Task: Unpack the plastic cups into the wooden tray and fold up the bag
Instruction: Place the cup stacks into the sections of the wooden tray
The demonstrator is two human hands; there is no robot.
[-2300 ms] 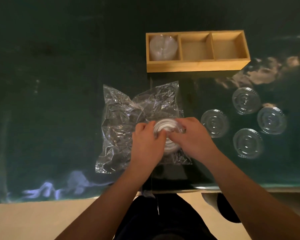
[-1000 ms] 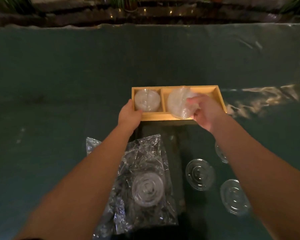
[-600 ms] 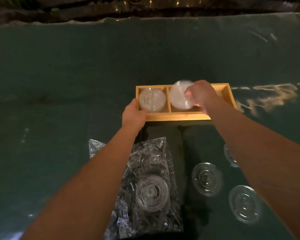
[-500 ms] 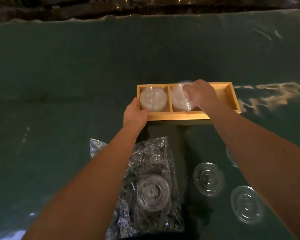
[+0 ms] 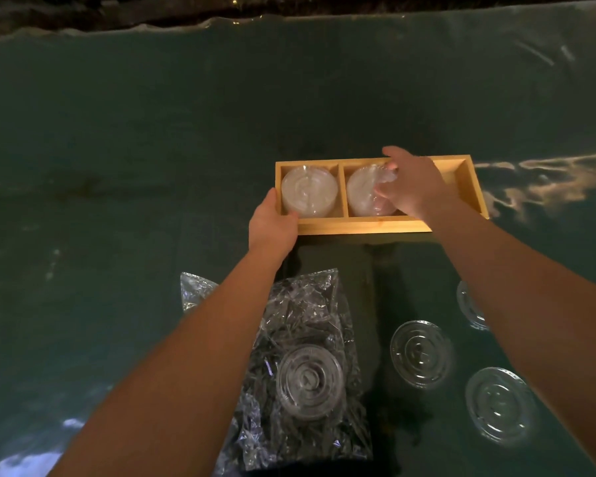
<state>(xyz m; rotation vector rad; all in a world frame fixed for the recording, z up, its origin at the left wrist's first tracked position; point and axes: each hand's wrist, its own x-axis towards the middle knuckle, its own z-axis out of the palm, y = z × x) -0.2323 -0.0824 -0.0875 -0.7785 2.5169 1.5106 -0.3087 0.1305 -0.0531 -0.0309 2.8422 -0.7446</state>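
A wooden tray (image 5: 365, 226) with three compartments lies ahead on the dark table. Its left compartment holds a stack of clear plastic cups (image 5: 308, 191). A second stack of cups (image 5: 362, 192) sits in the middle compartment, and my right hand (image 5: 410, 187) still curls over its right side. My left hand (image 5: 272, 222) grips the tray's front left corner. The crumpled clear bag (image 5: 307, 311) lies nearer to me, under my left forearm, with one clear lid (image 5: 310, 380) on it or in it.
Three clear round lids lie on the table right of the bag: one (image 5: 421, 353) in the middle, one (image 5: 499, 406) near the right, one (image 5: 470, 309) partly hidden by my right forearm. The tray's right compartment (image 5: 456, 187) is bare. The table's far edge (image 5: 186, 25) runs along the top.
My hands left the bag; the right one carried a cup stack to the tray and lowered it into the middle compartment, while the left took hold of the tray's corner.
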